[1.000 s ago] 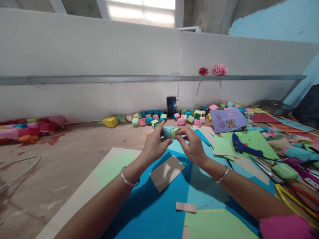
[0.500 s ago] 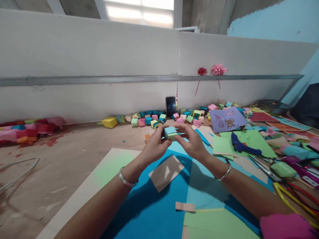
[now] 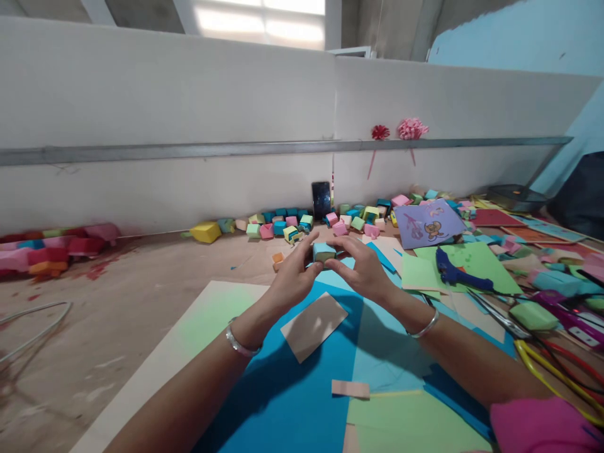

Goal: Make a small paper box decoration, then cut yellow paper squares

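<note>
Box (image 3: 324, 252) turned | left hand (image 3: 296, 269), right hand (image 3: 365, 269): grip clamped on it | phone (image 3: 321, 200), blocks (image 3: 279, 228) beyond

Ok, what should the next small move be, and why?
Probably a gentle squeeze of the small light-blue and green paper box: the left hand and right hand have it between them, while the dark-blue glue gun lies apart on a green paper sheet.

The paper box (image 3: 324, 253) has turned, green end nearer; the right hand (image 3: 368, 267) reaches farther around.
</note>
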Tool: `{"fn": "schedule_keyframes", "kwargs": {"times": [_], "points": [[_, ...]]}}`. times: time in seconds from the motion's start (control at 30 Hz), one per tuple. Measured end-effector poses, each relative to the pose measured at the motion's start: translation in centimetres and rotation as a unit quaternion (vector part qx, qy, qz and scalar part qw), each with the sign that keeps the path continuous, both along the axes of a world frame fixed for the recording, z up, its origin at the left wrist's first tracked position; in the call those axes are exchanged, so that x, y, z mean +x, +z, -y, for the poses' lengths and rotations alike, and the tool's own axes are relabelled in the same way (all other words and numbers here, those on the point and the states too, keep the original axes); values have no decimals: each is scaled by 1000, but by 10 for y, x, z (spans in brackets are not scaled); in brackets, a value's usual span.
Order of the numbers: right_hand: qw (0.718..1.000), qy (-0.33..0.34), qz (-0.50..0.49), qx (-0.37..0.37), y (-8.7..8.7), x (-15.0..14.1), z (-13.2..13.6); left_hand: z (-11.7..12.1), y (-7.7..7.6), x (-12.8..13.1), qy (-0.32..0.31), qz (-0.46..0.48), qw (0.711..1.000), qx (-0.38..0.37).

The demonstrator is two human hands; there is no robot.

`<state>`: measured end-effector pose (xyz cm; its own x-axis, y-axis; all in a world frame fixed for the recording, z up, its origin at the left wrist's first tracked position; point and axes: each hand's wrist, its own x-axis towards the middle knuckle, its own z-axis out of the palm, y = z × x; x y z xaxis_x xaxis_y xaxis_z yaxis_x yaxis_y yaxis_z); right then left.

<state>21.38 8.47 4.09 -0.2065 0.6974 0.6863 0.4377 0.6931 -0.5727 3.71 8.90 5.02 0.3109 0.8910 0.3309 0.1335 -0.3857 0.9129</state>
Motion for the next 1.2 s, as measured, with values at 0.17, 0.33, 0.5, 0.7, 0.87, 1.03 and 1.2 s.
{"fn": "schedule_keyframes", "kwargs": {"times": [0.17, 0.33, 0.5, 0.7, 0.87, 1.03, 1.2], "points": [[995, 5, -63, -80, -1, 0, -1, 6, 9, 1, -20, -25, 999, -22], [982, 35, -118, -146, -3, 1, -7, 5, 14, -2, -75, -17, 995, -58], [982, 36, -117, -146, 2, 6, -6, 2, 17, -4, -59, -48, 997, -29], [992, -37, 62, 99, 20, 12, 7, -2, 18, -9, 7, -115, 993, -2], [961, -81, 228, 135, 18, 12, 10, 1, 14, -8, 46, -209, 974, 69], [951, -98, 272, 114, 8, 9, 8, 4, 13, -7, 82, -310, 938, 129], [971, -55, 225, 63, 5, 10, 3, 5, 11, -5, 73, -324, 934, 134]]}}
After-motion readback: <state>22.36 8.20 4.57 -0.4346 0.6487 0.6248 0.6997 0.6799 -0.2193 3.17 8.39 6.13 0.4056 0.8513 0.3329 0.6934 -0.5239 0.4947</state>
